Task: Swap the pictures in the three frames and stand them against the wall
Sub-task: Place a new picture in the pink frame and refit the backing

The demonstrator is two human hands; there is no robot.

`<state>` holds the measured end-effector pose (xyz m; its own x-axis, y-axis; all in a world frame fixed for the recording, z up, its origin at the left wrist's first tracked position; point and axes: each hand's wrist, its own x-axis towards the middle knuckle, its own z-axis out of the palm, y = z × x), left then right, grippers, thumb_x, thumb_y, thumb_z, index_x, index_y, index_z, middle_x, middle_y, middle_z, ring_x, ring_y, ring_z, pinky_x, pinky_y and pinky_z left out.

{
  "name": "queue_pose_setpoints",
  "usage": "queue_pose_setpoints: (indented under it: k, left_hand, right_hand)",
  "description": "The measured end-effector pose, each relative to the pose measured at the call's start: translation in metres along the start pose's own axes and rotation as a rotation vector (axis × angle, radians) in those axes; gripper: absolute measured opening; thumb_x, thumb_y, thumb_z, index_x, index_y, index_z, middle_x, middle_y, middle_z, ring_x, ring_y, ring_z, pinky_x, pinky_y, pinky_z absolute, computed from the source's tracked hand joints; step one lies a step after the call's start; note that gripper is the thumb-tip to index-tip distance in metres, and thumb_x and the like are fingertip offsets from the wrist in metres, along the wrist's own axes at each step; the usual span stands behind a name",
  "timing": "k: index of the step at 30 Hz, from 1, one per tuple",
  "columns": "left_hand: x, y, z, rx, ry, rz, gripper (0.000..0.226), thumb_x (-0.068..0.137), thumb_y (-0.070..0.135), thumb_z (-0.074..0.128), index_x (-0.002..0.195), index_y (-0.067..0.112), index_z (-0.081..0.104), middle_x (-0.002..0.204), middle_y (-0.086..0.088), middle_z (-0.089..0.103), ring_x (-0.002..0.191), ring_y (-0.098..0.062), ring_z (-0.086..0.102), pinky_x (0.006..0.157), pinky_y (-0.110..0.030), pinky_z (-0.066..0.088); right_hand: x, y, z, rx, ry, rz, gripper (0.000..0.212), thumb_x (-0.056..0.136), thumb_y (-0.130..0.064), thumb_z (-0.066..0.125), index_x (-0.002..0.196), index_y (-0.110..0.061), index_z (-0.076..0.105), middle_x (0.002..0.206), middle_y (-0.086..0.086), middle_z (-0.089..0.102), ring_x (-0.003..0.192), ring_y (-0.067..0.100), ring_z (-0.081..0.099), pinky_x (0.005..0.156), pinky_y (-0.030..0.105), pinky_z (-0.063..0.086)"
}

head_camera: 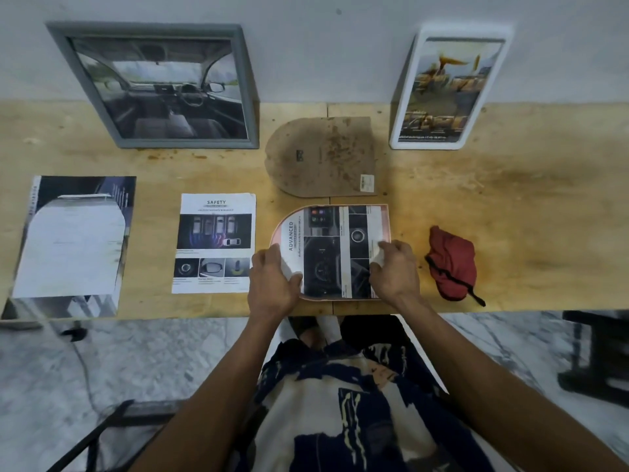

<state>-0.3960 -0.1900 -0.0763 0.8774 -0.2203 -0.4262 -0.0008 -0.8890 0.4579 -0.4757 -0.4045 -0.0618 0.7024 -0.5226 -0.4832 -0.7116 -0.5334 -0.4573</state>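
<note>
Head view: hands (335, 270) on arched frame (383, 219).

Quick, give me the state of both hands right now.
Left hand: pinches the left edge of the print lying in the pink frame.
Right hand: pinches the print's right edge.

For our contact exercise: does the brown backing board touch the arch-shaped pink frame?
Apart. The head view shows bare table between the brown backing board and the arch-shaped pink frame.
</note>
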Motion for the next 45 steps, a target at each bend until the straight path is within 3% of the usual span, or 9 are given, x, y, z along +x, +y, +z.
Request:
queue_pose_setpoints:
  k: [6,12,17,20,23,26,29,34,45]
  left_hand:
    - [0.025,0.016,-0.016,-0.036,0.076,-0.091,0.066,0.09,0.047,0.065,0.141,0.014,0.039,0.14,-0.015,0.045,0.129,-0.034,0.042,0.098,-0.046,0.044]
    - [0.101,0.05,-0.05,-0.201,0.108,-0.142,0.07,0.084,0.054,0.069,0.134,0.009,0.049,0.13,-0.017,0.057,0.12,-0.035,0.054,0.1,-0.049,0.05]
    - [0.159,0.079,-0.07,-0.264,0.111,-0.242,0.048,0.077,0.042,0.071,0.113,0.012,0.058,0.109,-0.008,0.068,0.098,-0.029,0.066,0.085,-0.044,0.059]
    - [0.177,0.084,-0.071,-0.342,0.074,-0.321,0.041,0.081,0.035,0.074,0.113,0.015,0.057,0.111,-0.004,0.066,0.101,-0.026,0.064,0.091,-0.038,0.056]
    - [0.186,0.085,-0.067,-0.448,0.079,-0.413,0.041,0.071,0.034,0.078,0.104,0.016,0.062,0.103,-0.005,0.069,0.091,-0.021,0.066,0.078,-0.036,0.06]
    - [0.191,0.084,-0.065,-0.548,0.058,-0.506,0.039,0.063,0.032,0.075,0.097,0.016,0.065,0.107,-0.014,0.072,0.084,-0.026,0.07,0.07,-0.037,0.061]
    - [0.19,0.085,-0.071,-0.575,0.033,-0.504,0.051,0.068,0.029,0.082,0.114,0.016,0.064,0.112,-0.01,0.071,0.096,-0.026,0.07,0.087,-0.041,0.06]
    - [0.17,0.08,-0.083,-0.644,0.068,-0.462,0.056,0.078,0.014,0.085,0.124,0.014,0.053,0.099,0.004,0.061,0.076,-0.004,0.059,0.065,-0.021,0.056]
    - [0.067,0.042,-0.086,-0.716,0.07,-0.355,0.057,0.067,0.008,0.09,0.114,0.011,0.058,0.098,-0.005,0.071,0.089,-0.024,0.07,0.082,-0.046,0.061]
  right_hand:
    - [0.034,-0.022,-0.015,0.003,0.152,-0.033,0.04,0.092,-0.025,0.06,0.129,-0.015,0.051,0.136,0.01,0.044,0.123,0.031,0.045,0.094,0.037,0.043]
    - [0.108,-0.064,-0.041,0.073,0.091,0.007,0.049,0.091,-0.02,0.057,0.137,-0.01,0.046,0.128,0.016,0.055,0.116,0.034,0.055,0.089,0.037,0.05]
    - [0.147,-0.081,-0.049,0.227,-0.006,0.029,0.064,0.089,-0.031,0.061,0.146,-0.011,0.039,0.136,0.013,0.05,0.123,0.03,0.051,0.093,0.03,0.042]
    - [0.157,-0.089,-0.051,0.31,-0.047,0.104,0.086,0.069,-0.049,0.063,0.145,-0.016,0.039,0.134,0.01,0.05,0.119,0.028,0.053,0.098,0.042,0.05]
    - [0.165,-0.088,-0.05,0.423,-0.04,0.201,0.075,0.068,-0.031,0.064,0.138,-0.012,0.045,0.121,0.008,0.056,0.095,0.016,0.059,0.077,0.033,0.057]
    - [0.174,-0.085,-0.049,0.487,-0.027,0.262,0.047,0.084,-0.007,0.054,0.13,-0.009,0.051,0.1,-0.001,0.056,0.072,0.002,0.047,0.056,0.016,0.044]
    - [0.177,-0.087,-0.054,0.52,-0.022,0.282,0.032,0.084,-0.009,0.053,0.116,-0.015,0.056,0.099,0.0,0.059,0.074,0.003,0.05,0.056,0.018,0.042]
    - [0.161,-0.088,-0.064,0.6,0.009,0.29,0.051,0.086,-0.016,0.058,0.136,-0.014,0.055,0.12,-0.001,0.061,0.097,0.01,0.058,0.072,0.018,0.045]
    - [0.056,-0.057,-0.048,0.765,-0.001,0.295,0.074,0.069,-0.033,0.072,0.138,-0.019,0.049,0.123,0.0,0.059,0.108,0.027,0.062,0.089,0.047,0.057]
